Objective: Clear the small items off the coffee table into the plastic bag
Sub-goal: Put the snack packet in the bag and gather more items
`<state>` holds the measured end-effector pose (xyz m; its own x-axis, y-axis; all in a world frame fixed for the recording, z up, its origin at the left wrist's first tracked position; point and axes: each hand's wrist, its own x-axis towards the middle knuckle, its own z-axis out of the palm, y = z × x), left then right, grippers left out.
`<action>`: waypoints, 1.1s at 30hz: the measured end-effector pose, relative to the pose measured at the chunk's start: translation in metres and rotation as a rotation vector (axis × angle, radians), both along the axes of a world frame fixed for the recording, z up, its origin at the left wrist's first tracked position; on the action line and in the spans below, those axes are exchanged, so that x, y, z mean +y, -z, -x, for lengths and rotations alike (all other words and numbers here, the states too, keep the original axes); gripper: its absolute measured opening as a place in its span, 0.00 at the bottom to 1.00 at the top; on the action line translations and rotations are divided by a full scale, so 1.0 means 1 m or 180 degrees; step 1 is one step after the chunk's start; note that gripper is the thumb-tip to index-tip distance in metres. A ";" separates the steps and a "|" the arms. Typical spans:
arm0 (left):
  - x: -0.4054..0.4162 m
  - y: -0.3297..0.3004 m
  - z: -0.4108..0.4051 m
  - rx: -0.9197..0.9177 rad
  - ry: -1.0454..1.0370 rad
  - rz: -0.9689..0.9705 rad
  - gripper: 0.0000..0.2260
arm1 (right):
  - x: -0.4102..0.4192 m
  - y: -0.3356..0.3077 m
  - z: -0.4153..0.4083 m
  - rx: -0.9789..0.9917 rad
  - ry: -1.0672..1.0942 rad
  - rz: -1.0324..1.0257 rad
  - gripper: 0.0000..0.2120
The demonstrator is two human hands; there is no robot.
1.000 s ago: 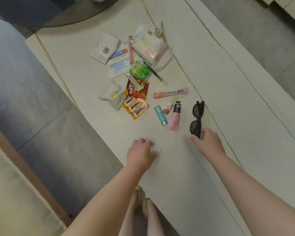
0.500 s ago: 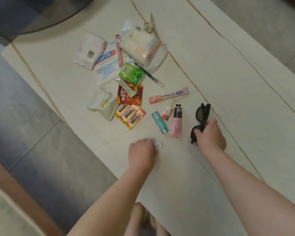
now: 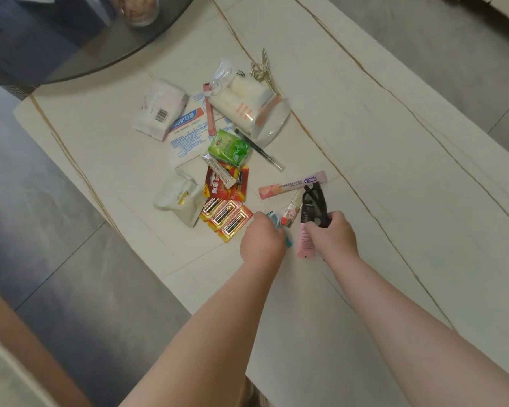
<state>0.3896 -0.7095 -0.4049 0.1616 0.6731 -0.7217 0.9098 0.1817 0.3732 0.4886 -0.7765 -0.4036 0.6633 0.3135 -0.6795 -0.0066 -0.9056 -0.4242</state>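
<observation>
A heap of small items lies on the pale, gold-veined tabletop [image 3: 394,171]: a clear plastic bag [image 3: 247,110] at the far side, a green packet [image 3: 228,148], red battery packs [image 3: 227,220], a pink sachet [image 3: 291,185] and a pink tube [image 3: 305,236]. The right hand [image 3: 332,235] has its grip closed around folded black sunglasses [image 3: 313,205], lifted just over the pink tube. The left hand [image 3: 262,240] is curled over a teal stick [image 3: 287,240], hiding most of it; whether it clasps anything I cannot tell.
</observation>
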 end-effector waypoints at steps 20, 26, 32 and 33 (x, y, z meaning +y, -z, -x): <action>-0.007 -0.010 0.012 0.0080 -0.0026 0.0268 0.12 | -0.012 -0.015 0.006 -0.0061 -0.0664 0.0325 0.12; -0.009 -0.059 0.043 0.0000 -0.0324 0.0116 0.13 | -0.009 -0.071 0.021 0.0011 -0.0957 0.0133 0.08; -0.003 -0.125 0.100 -0.0456 -0.1148 -0.0032 0.07 | 0.007 -0.142 0.057 0.0142 -0.1380 -0.0172 0.08; -0.003 -0.135 0.112 -0.0491 -0.1271 -0.0059 0.04 | 0.009 -0.153 0.065 0.0157 -0.1455 -0.0186 0.09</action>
<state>0.2778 -0.7123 -0.2697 -0.0092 0.7173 -0.6967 0.7025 0.5005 0.5060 0.4237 -0.7671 -0.2506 0.4154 0.6050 -0.6793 0.3663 -0.7948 -0.4838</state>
